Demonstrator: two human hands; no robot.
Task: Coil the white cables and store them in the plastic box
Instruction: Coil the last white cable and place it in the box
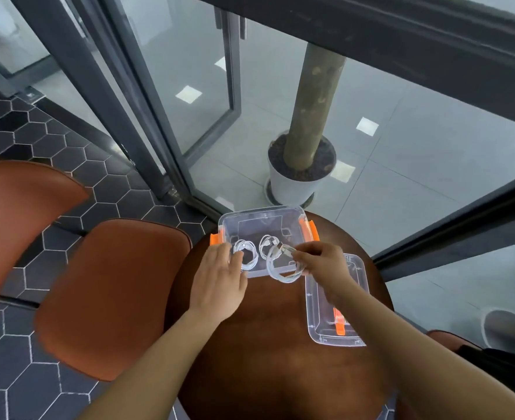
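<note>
1. Two bare forearms reach forward from the camera over the round dark-brown wooden tabletop [280, 344].
2. Left hand [219, 277]: fingers loosely spread and flat, resting on the near-left corner of the clear plastic box with orange latches [262, 219], gripping nothing, apparently steadying it.
3. Right hand [325, 265]: fingers pressed together in a pinch on a coiled white cable [282, 268], which hangs over the box's near rim, partly inside and partly outside.
4. Just beyond the left fingers, a first stored white coil [244, 253] lies on the box floor; a second stored white coil [266, 242] lies between the two hands, so the task looks nearly done.
5. Under the right forearm, the clear flat lid with an orange handle [335, 301] rests on the tabletop, touching the box's near-right corner.
6. To do this step well, I judge: keep the pinch across all loops so they do not spring apart, carry the coil forward past the rim, lay it flat in the bare space beyond the right fingers, then release gently while the left hand holds the box.
</note>
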